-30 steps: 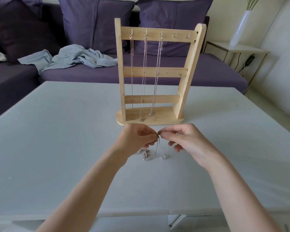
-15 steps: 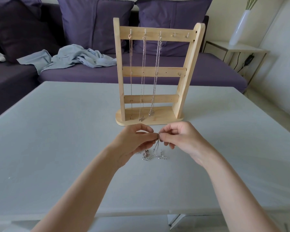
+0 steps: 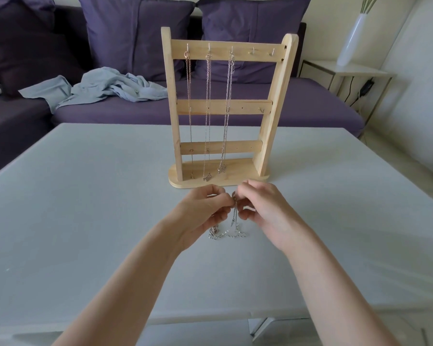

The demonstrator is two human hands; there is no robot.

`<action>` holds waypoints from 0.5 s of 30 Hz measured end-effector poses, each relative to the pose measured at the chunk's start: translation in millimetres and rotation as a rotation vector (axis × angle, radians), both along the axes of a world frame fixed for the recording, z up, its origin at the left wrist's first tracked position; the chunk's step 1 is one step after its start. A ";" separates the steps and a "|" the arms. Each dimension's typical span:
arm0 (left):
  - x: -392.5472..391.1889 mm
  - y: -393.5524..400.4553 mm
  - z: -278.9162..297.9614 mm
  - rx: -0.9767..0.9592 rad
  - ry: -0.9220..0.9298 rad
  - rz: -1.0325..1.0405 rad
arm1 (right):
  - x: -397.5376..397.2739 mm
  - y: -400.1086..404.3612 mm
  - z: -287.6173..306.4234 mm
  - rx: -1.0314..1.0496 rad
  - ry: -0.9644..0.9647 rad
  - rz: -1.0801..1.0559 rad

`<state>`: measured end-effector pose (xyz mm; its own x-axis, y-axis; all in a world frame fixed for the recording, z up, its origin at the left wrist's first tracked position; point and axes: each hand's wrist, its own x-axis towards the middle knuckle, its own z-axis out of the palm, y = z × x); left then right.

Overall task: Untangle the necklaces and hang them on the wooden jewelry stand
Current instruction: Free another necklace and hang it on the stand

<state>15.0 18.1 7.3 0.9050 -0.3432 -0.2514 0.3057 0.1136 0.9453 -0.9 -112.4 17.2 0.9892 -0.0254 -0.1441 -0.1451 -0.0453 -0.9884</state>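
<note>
1. A silver chain (image 3: 234,216) is held up just in front of the base of the wooden jewelry stand (image 3: 225,111), pinched at its upper end between the two hands. From that point it hangs straight down to the table (image 3: 85,208).
2. The rest of the tangled chains (image 3: 226,233) lies in a small heap on the table, directly below and between the hands, with a small pendant at its left end.
3. The left hand (image 3: 200,213) is seen with its fingers curled inward, thumb and fingertips closed on the upper end of the chain.
4. The right hand (image 3: 263,208) is likewise curled, its thumb and forefinger pinching the same spot from the other side; the fingertips of both hands nearly meet. Whether a clasp is held there cannot be told.
5. Three necklaces (image 3: 208,113) are hung side by side from the left three hooks of the stand's top bar, their pendants reaching down to the base. The two hooks (image 3: 261,52) at the right of the top bar are bare.
6. Behind the table a purple sofa (image 3: 235,108) with cushions is seen, with a crumpled light blue cloth (image 3: 105,86) lying on its seat.
7. A white vase (image 3: 351,38) is placed on a side table (image 3: 345,69) at the right.
</note>
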 end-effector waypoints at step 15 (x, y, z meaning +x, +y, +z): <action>26.4 39.3 -2.6 -0.541 0.362 0.417 | 10.2 -4.8 -1.4 0.027 0.013 -0.175</action>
<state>41.4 57.4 4.7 0.8798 -0.1516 -0.4505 0.4157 0.7050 0.5746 9.4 -117.2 15.9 0.9680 -0.1933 -0.1601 -0.1614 0.0088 -0.9868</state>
